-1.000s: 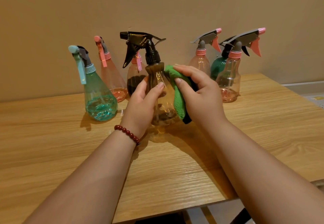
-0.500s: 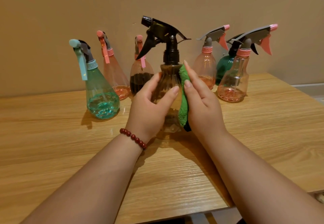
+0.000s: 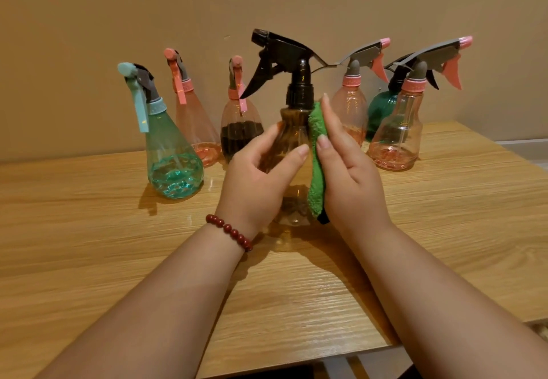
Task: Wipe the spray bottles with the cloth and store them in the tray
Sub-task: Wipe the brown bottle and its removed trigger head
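The amber spray bottle (image 3: pixel 292 141) has swung from tilted to upright, and the right hand (image 3: pixel 350 177) has flattened. The bottle sits between both hands over the table (image 3: pixel 89 245). The left hand (image 3: pixel 255 183) curls round its left side, while the right hand's straight fingers press the green cloth (image 3: pixel 316 171) against its right side.

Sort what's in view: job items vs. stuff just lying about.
Job: amber plastic spray bottle with black trigger, held by left hand; green fluffy cloth, pressed by right hand; waiting: teal cone bottle, pink cone bottle, dark-liquid bottle, middle pink bottle, dark green bottle, front-right pink bottle. Tray not visible.
Lying about: wooden table, red bead bracelet.
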Action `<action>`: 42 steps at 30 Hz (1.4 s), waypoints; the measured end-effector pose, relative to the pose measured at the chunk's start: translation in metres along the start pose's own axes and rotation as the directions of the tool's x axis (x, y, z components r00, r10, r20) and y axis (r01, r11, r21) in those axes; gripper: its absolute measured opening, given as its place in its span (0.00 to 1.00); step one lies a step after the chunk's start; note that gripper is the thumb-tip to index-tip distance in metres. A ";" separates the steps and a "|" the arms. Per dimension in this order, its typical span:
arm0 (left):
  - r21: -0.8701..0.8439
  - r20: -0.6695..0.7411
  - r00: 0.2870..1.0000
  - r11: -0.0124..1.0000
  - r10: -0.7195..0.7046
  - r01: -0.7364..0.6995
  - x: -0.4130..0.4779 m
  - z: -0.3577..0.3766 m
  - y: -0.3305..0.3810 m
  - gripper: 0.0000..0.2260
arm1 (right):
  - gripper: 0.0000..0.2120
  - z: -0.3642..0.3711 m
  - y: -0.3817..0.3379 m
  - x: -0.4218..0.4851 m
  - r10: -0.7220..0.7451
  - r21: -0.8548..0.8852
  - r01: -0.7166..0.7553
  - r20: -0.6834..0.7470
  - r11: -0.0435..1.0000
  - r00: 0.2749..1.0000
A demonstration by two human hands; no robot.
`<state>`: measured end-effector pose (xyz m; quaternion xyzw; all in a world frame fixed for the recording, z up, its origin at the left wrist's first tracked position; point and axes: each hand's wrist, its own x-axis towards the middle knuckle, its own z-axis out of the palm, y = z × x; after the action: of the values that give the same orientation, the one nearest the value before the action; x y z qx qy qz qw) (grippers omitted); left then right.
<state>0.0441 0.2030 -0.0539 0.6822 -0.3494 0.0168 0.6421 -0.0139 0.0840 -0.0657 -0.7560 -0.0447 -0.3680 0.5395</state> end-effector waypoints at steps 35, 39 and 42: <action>-0.043 0.025 0.999 0.998 0.037 -0.036 -0.007 -0.001 0.004 0.16 | 0.20 -0.002 -0.005 0.000 0.069 0.100 -0.074 0.052 0.992 0.996; -0.023 0.019 1.000 1.000 0.016 -0.016 -0.009 0.003 0.006 0.16 | 0.21 -0.008 -0.003 0.001 0.070 0.126 -0.078 0.069 0.989 0.995; -0.114 -0.032 0.999 0.993 -0.017 0.013 -0.005 0.000 0.006 0.16 | 0.23 -0.005 0.001 0.000 -0.070 -0.014 0.072 0.116 0.997 0.991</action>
<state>0.0372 0.2053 -0.0508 0.6467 -0.3342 0.0033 0.6856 -0.0164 0.0794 -0.0655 -0.7787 -0.0995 -0.3428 0.5159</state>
